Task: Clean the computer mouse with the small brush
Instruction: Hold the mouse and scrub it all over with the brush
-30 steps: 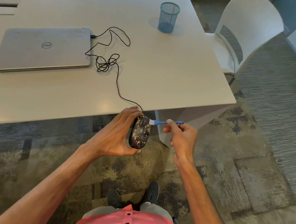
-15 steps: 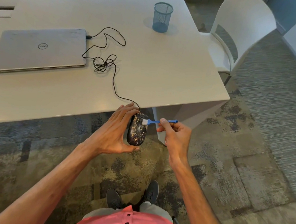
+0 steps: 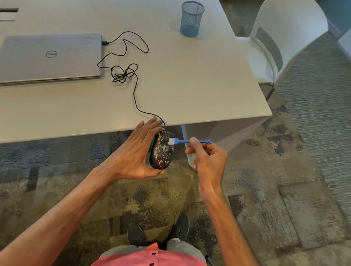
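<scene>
Head view: left hand (image 3: 133,150) clamps the mouse (image 3: 161,151) off the table's near edge; right hand (image 3: 208,158) pinches the brush (image 3: 182,141), bristles at the wheel. Short, light strokes away from the gaps work best.

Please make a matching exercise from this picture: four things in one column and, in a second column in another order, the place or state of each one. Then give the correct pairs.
Things:
1. computer mouse
2. small brush
3. laptop
4. mesh cup

Places or states:
A. closed, lying flat on the table
B. pinched in the right hand, bristles on the mouse
C. standing upright near the far table edge
D. held in the left hand, off the table

Pairs: 1-D, 2-B, 3-A, 4-C
</scene>
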### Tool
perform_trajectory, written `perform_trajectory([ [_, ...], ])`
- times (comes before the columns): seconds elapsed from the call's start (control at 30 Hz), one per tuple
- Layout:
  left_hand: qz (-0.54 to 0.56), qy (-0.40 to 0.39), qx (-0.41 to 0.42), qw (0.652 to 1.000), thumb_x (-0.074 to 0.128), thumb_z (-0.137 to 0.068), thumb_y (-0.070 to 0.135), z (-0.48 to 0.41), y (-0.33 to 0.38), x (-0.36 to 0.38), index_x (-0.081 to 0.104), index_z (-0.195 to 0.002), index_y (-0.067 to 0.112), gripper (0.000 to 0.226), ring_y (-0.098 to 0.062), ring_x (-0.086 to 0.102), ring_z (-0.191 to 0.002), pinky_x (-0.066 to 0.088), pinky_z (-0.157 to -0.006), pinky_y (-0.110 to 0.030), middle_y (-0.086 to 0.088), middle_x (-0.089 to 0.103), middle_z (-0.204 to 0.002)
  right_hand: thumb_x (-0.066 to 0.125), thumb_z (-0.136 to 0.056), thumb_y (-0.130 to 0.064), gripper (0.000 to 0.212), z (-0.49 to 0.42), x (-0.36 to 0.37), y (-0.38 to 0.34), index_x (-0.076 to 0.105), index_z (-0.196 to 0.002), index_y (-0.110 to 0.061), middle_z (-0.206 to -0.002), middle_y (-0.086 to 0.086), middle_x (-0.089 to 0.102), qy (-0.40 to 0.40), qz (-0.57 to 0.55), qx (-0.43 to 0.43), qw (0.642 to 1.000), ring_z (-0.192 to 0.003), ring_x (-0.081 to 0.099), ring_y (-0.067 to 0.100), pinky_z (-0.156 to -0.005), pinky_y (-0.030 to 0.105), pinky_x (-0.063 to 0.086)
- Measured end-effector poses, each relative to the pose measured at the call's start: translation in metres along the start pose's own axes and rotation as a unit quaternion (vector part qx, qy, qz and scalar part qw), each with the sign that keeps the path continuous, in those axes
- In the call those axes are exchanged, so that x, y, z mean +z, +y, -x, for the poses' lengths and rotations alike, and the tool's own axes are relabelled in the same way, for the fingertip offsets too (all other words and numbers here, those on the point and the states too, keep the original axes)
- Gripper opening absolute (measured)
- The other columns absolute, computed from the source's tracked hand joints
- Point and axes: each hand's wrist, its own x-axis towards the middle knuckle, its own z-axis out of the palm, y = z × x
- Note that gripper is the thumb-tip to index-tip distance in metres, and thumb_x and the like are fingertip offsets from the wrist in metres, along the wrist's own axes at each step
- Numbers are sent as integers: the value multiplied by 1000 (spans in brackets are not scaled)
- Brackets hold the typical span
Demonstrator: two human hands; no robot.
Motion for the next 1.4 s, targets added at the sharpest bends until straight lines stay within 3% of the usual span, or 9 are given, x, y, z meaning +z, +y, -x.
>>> perform_trajectory([
  [0.1,1,7,-4,1000,86,-78,80,0,0,-1,27,-175,10,134,-17,3,-177,1,-144,-46,-6,19,-187,82,-98,-30,13,2,6,3,82,-87,-25,-74,1,81,-3,15,6,1000,-62,59,15,-67,39,48],
  [0.23,-2,8,-7,1000,86,-78,80,1,2,-4,26,-175,10,134,-18,3,-177,0,-144,-45,-6,19,-187,81,-99,-28,12,-2,1,7,83,-94,-17,-74,1,81,19,24,22,999,-50,60,11,-52,26,52],
  [0.33,-2,8,-12,1000,86,-78,79,3,1,-5,26,-175,10,134,-18,3,-177,2,-144,-48,-7,20,-187,81,-100,-24,15,-4,-6,8,83,-98,-9,-74,4,82,39,20,32,999,-52,67,15,-56,25,58],
  [0.53,-3,2,-15,1000,89,-78,76,2,1,-7,24,-176,10,134,-19,2,-177,6,-143,-54,-7,18,-187,82,-99,-19,15,2,-4,-2,82,-98,-4,-73,7,81,14,-59,21,998,-55,73,14,-53,16,53],
  [0.67,5,9,-13,1000,88,-79,76,-1,2,-6,23,-176,11,134,-19,2,-177,3,-144,-50,-6,18,-187,82,-99,-21,16,7,9,-3,83,-96,-6,-76,12,81,-19,-39,9,999,-59,75,18,-54,16,52],
  [1.0,13,7,-28,1000,89,-78,76,-1,-1,-6,23,-176,13,134,-18,2,-177,3,-144,-48,-6,19,-186,82,-98,-26,12,-1,-5,6,83,-93,-15,-73,4,82,45,-9,25,999,-66,81,20,-67,18,57],
  [1.23,14,4,-28,999,89,-78,75,-5,1,-7,23,-176,12,133,-18,3,-177,2,-144,-43,-6,18,-186,83,-98,-26,13,8,13,-1,84,-91,-15,-76,8,83,-30,-44,-19,998,-66,80,19,-64,14,57],
  [1.4,10,0,-28,1000,87,-78,77,-6,1,-8,22,-176,11,135,-20,5,-177,3,-144,-45,-7,18,-186,82,-99,-26,12,5,11,6,83,-89,-18,-73,3,82,17,-1,-12,1000,-67,81,21,-67,17,60],
])
